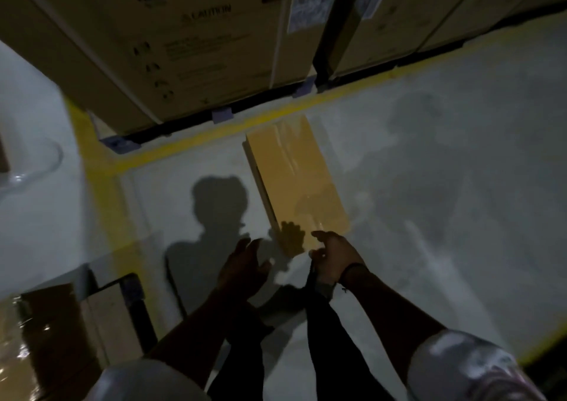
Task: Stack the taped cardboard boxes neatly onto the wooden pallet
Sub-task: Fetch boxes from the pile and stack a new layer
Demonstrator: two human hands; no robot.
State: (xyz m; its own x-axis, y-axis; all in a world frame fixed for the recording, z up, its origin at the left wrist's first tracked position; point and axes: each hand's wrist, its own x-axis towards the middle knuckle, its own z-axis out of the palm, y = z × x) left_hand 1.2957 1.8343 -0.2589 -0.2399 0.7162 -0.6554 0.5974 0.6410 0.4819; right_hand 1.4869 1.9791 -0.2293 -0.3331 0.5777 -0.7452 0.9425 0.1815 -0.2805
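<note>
**A:** What's nearest to me, and how are my hands set?

**B:** Nearest are your two forearms, reaching down and forward. Your left hand (pixel 245 262) hangs spread and empty, just short of the near end of the box (pixel 296 180). It isn't touching it.

**A:** And my right hand (pixel 333 258)?

**B:** It's at the same near end, on the right side. Its fingers are curled loosely with nothing clamped in them, as far as I can judge in this dim light. One fingertip points at the box edge. I can't tell whether it makes contact.

**A:** So I'm about to lift?

**B:** I'd say so. One hand on each side of the near end looks like a two-handed pickup. The box is long and flat, so a grip on both sides should stop it from twisting.

**A:** Where does the box lie?

**B:** On the floor (pixel 445 186), lengthwise away from you. There's a glossy strip along its top, probably tape. Its far end almost reaches the yellow line (pixel 190 152).

**A:** And beyond that?

**B:** Past the line, large cartons (pixel 184 48) stand close together on dark bases. Left of the box's near end, close to you, there's a wrapped stack (pixel 52 333). I can't make out a wooden pallet clearly from here.
</note>
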